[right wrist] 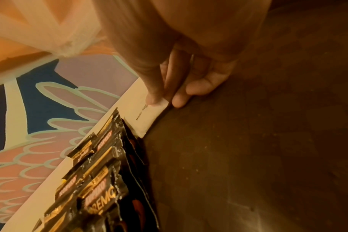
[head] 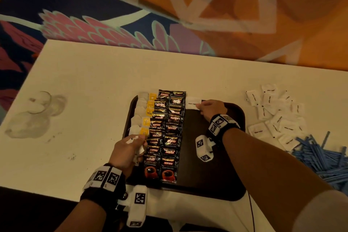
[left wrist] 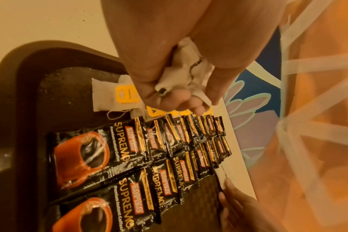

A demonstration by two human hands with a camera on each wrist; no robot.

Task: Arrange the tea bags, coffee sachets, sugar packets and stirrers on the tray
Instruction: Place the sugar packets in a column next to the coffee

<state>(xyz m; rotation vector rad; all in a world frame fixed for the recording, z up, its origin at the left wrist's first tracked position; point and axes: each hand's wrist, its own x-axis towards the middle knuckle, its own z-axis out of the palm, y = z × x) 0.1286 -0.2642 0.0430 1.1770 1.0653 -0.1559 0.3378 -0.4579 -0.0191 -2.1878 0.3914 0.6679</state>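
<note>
A dark brown tray (head: 207,167) lies mid-table. Along its left side runs a column of tea bags (head: 145,117) with yellow tags, then two columns of black coffee sachets (head: 165,133). One white sugar packet (head: 192,102) lies at the tray's far edge beside the sachets. My right hand (head: 200,108) pinches its right end; the thumb and a fingertip (right wrist: 179,102) sit on the sugar packet (right wrist: 149,116). My left hand (head: 140,145) hovers over the nearest tea bags, gripping a crumpled bunch of white sugar packets (left wrist: 189,73).
A loose pile of white sugar packets (head: 275,113) lies on the table right of the tray, with a heap of blue stirrers (head: 323,158) nearer to me. Clear glasses (head: 45,103) stand at the table's left. The tray's right half (right wrist: 248,141) is bare.
</note>
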